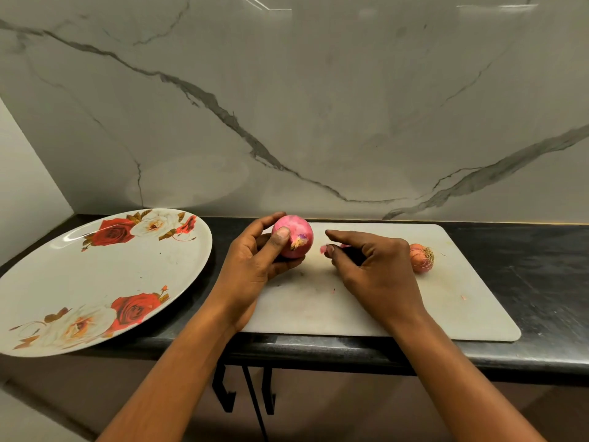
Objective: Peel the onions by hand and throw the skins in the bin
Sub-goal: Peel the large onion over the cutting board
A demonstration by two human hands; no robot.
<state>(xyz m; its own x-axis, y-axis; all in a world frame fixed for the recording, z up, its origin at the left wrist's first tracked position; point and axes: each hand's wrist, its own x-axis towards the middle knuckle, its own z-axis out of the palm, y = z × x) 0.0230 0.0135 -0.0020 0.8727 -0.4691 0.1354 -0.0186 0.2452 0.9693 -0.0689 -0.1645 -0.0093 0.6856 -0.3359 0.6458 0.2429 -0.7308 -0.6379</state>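
Item: round pink-red onion (294, 239), mostly bare, lifted over white plastic cutting board (382, 314). Our left hand (255, 260) cups it, thumb on top, root end facing us for picking. Our right hand (373, 266), just apart, index outstretched, pinches pink skin scrap (323, 249). Small unpeeled brown-pink onion (421, 258) lies on board. No bin in view.

- A glossy marble-look wall panel (318, 90), white with dark grey veins, rises behind the worktop.
- Strip-light reflections (497, 6) streak its upper edge.
- A plain white side wall (22, 186) meets it at left.
- A black stone countertop (526, 260) runs across, above brown cabinet fronts (318, 409) with black handles (228, 393).
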